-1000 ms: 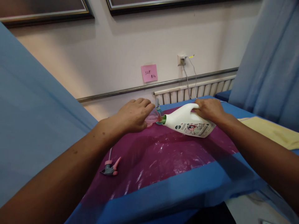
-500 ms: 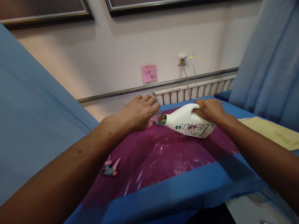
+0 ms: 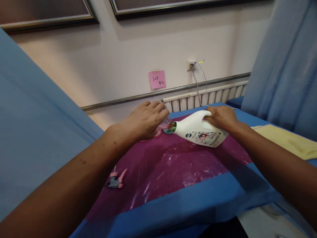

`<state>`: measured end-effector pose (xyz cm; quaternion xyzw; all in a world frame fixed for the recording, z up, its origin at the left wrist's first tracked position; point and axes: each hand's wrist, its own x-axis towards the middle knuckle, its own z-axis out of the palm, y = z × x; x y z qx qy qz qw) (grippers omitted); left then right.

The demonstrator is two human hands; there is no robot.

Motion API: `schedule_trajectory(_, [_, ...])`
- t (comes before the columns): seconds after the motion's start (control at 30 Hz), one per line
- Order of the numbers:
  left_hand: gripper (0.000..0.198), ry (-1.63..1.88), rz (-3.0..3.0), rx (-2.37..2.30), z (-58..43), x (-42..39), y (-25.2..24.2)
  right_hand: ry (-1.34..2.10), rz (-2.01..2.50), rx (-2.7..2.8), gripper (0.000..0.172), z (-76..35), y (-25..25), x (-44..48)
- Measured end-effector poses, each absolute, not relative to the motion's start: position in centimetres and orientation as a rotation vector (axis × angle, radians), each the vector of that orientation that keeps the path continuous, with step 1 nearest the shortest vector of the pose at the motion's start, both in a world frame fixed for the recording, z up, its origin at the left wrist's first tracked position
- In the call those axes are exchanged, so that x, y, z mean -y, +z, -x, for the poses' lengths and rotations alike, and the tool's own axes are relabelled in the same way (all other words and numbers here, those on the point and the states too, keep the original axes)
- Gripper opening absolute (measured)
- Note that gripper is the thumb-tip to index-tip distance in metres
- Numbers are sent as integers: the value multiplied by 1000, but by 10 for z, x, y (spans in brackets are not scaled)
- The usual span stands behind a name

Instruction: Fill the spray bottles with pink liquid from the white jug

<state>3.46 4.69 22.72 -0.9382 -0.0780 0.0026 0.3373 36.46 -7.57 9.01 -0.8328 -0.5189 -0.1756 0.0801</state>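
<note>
My right hand [image 3: 222,116] grips the handle of a white detergent jug [image 3: 190,127], which lies tipped over with its green-lined mouth pointing left. My left hand [image 3: 150,118] is closed around a clear, pinkish container [image 3: 165,123], mostly hidden behind the fingers. The container's visible end is tilted towards the jug's mouth, with reddish liquid between or inside them; I cannot tell which. Just below lie a teal round piece [image 3: 167,131] and a pink round piece [image 3: 158,133]. A pink and grey trigger spray head [image 3: 116,180] rests near my left forearm.
Shiny magenta plastic sheeting [image 3: 173,168] covers part of the blue-draped table [image 3: 188,198]. A folded yellow cloth [image 3: 284,140] lies at the right. Blue curtains [image 3: 37,115] hang on both sides. Behind, a radiator [image 3: 218,96] and a plugged-in cable [image 3: 196,82] line the wall.
Both hands keep their hold, and the jug and container stay nearly in place. The whole view has shifted very slightly.
</note>
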Motion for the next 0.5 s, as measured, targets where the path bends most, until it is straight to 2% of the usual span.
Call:
schedule_trajectory(0.33, [62, -139, 2631, 520, -13, -57, 203, -499, 2527, 1473, 50, -375, 85, 82])
schedule_trajectory(0.5, [88, -400, 2856, 707, -9, -62, 162, -496, 2462, 1404, 47, -391, 72, 88])
